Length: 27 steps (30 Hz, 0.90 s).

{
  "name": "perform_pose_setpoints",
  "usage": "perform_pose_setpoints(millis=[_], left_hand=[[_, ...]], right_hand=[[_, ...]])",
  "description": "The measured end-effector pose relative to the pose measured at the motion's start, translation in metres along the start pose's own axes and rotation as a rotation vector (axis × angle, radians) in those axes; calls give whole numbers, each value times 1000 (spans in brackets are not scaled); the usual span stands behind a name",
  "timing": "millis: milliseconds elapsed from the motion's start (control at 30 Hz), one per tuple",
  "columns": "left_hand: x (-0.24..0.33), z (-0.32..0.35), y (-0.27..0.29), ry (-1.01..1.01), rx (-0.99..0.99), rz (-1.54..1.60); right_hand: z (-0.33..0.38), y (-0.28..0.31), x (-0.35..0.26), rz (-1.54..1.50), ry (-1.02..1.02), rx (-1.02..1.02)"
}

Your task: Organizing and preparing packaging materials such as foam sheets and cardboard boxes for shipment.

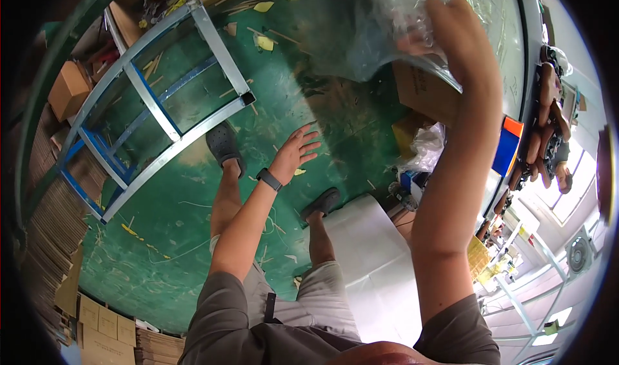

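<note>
My left hand (296, 155) hangs over the green floor with its fingers spread and nothing in it. A dark band is round that wrist. At the upper right my right hand (448, 33) is raised, its fingers closed on a crumpled clear plastic bag (412, 4). The plastic trails down to the left, smeared by motion, and part of the grip is hidden behind the hand. Below the bag stands a cardboard box (422, 91).
A metal frame (151, 100) with blue parts lies at the left. Flat cardboard stacks (48, 236) line the left edge. A white sheet (371, 262) lies beside my right leg. A blue and orange box (508, 147) is right of my forearm. Scraps litter the green floor (174, 268).
</note>
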<state>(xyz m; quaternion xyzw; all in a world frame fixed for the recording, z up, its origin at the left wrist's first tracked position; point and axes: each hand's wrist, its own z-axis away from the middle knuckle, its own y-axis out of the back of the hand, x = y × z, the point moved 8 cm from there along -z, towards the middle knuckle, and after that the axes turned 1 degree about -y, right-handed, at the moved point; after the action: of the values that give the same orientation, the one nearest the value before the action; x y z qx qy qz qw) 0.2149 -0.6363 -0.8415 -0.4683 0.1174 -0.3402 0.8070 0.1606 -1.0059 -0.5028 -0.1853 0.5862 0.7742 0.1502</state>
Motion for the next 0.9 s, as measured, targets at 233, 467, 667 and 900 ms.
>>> perform_pose_setpoints(millis=[233,467,667,900], left_hand=[[-16,10,11,20,64,-32],[-70,11,63,63,282,-256],[-124,-3,73,85,325,-364],[-179,68,96,167,293,-1119]], right_hand=[[-17,-50,71,171,-438,-536],[97,38,-33,259,-219,357],[245,1,52,-76,294,424],[576,-151,212,-50,-573,-823]])
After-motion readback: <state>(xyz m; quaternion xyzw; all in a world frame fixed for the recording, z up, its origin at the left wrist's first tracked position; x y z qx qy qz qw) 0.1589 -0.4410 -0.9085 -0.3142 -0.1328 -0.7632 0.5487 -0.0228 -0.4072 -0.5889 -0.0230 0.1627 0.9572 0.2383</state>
